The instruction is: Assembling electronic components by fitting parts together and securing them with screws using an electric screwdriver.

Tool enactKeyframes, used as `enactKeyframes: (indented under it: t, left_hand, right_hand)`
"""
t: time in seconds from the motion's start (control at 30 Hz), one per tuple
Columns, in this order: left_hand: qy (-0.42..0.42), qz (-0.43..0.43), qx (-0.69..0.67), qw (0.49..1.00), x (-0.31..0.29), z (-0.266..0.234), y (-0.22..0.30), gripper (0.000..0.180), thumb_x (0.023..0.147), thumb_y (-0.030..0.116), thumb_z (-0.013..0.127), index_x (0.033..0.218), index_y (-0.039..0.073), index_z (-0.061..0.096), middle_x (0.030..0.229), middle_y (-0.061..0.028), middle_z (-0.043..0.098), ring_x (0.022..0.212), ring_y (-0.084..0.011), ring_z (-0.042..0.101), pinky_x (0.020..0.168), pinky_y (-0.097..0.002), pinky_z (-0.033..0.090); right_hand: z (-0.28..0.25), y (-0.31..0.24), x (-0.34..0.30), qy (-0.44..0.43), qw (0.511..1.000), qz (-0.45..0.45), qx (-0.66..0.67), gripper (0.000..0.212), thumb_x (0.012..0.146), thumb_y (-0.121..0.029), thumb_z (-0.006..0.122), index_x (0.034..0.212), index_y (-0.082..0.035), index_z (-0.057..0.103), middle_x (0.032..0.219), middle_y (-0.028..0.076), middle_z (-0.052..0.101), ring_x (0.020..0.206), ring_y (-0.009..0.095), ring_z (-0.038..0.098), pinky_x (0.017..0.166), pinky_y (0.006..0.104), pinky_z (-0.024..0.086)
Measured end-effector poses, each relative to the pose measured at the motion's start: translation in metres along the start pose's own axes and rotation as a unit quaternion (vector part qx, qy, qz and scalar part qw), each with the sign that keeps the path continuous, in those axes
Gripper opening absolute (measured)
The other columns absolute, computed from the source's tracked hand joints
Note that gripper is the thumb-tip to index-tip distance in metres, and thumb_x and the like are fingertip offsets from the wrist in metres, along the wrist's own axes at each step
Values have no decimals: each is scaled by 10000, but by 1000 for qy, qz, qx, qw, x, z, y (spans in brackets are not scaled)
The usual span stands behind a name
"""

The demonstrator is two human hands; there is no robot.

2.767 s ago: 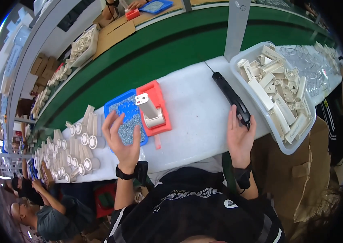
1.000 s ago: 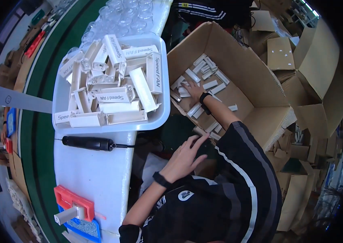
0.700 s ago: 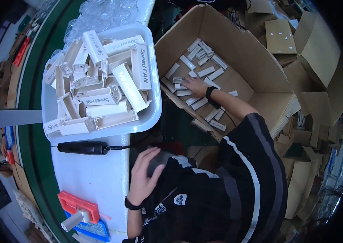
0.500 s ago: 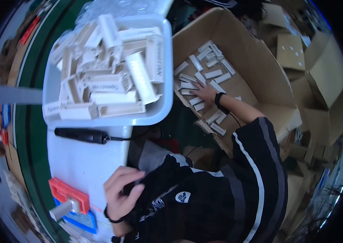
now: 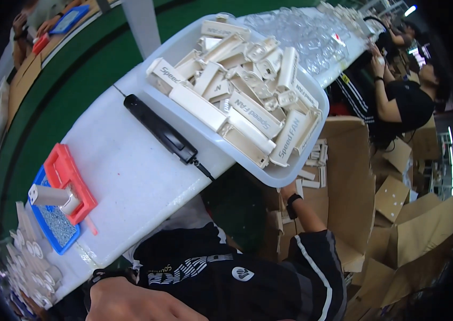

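Note:
My left hand (image 5: pixel 130 302) lies low against my black shirt, back of the hand up, a black band on its wrist; whether it holds anything does not show. My right arm reaches down into an open cardboard box (image 5: pixel 344 176) of small cream parts. Only a sliver of my right hand (image 5: pixel 286 188) shows above its black watch, the rest hidden under the rim of a pale plastic tub (image 5: pixel 285 176). The tub stands on the white table (image 5: pixel 125 166), heaped with cream plastic housings (image 5: pixel 237 91).
A black electric screwdriver (image 5: pixel 159 131) with a cable lies left of the tub. A red jig (image 5: pixel 68 182) bearing a cream part sits on a blue tray of screws (image 5: pixel 58 230). Clear plastic pieces (image 5: pixel 301 35) lie beyond the tub. Another person (image 5: pixel 397 101) works at upper right; cardboard boxes (image 5: pixel 413 235) crowd the floor.
The view has swung back toward the table. My left hand dropped from the table edge to my chest. My right hand stays down in the cardboard box.

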State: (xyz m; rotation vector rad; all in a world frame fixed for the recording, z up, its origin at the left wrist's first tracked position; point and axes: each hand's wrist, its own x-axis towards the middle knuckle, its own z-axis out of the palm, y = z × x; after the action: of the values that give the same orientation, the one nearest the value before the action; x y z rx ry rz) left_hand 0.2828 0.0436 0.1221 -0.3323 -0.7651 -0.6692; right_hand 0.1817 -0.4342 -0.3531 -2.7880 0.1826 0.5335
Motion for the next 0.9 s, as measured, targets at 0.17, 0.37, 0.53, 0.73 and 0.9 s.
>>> enactKeyframes:
  t: [0.17, 0.37, 0.53, 0.73, 0.9]
  left_hand:
    - [-325, 257, 278, 867, 3, -14, -10, 507, 1039, 537, 468, 928, 73, 641, 819, -92, 573, 651, -299, 544, 572, -439, 373]
    - [-284, 251, 278, 883, -9, -6, 0, 490, 1039, 521, 482, 928, 71, 640, 806, -87, 574, 643, -291, 550, 569, -431, 381]
    - [-239, 200, 284, 907, -21, 3, 11, 472, 1038, 506, 497, 928, 69, 639, 793, -82, 575, 636, -283, 555, 566, -422, 390]
    - [-206, 180, 232, 933, -18, 1, 19, 452, 1038, 487, 514, 928, 67, 637, 778, -77, 577, 627, -273, 562, 563, -412, 401]
    - [-167, 148, 216, 950, -25, 10, 22, 435, 1037, 472, 529, 928, 65, 636, 765, -73, 578, 619, -265, 568, 560, -403, 409]
  right_hand:
    - [-1, 45, -6, 55, 979, -39, 193, 823, 791, -460, 712, 1544, -226, 474, 1671, 158, 314, 1545, 484, 168, 1154, 814, 10]
    - [-17, 19, -27, 51, 917, -43, -394, 799, 834, -516, 623, 1578, -305, 420, 1679, 73, 337, 1566, 410, 170, 1143, 806, -41]
    - [-28, -39, 13, -150, 969, 45, -189, 925, 801, -764, 536, 1606, -346, 359, 1686, 56, 333, 1574, 396, 153, 1110, 821, -73]
    - [3, 20, 6, 30, 908, -24, -418, 1052, 733, -900, 471, 1611, -336, 345, 1697, 55, 309, 1574, 404, 143, 1124, 806, -65]
    - [-12, -7, 7, -49, 976, 52, -207, 1054, 727, -888, 506, 1605, -324, 356, 1684, 56, 333, 1561, 385, 194, 1163, 756, 0]
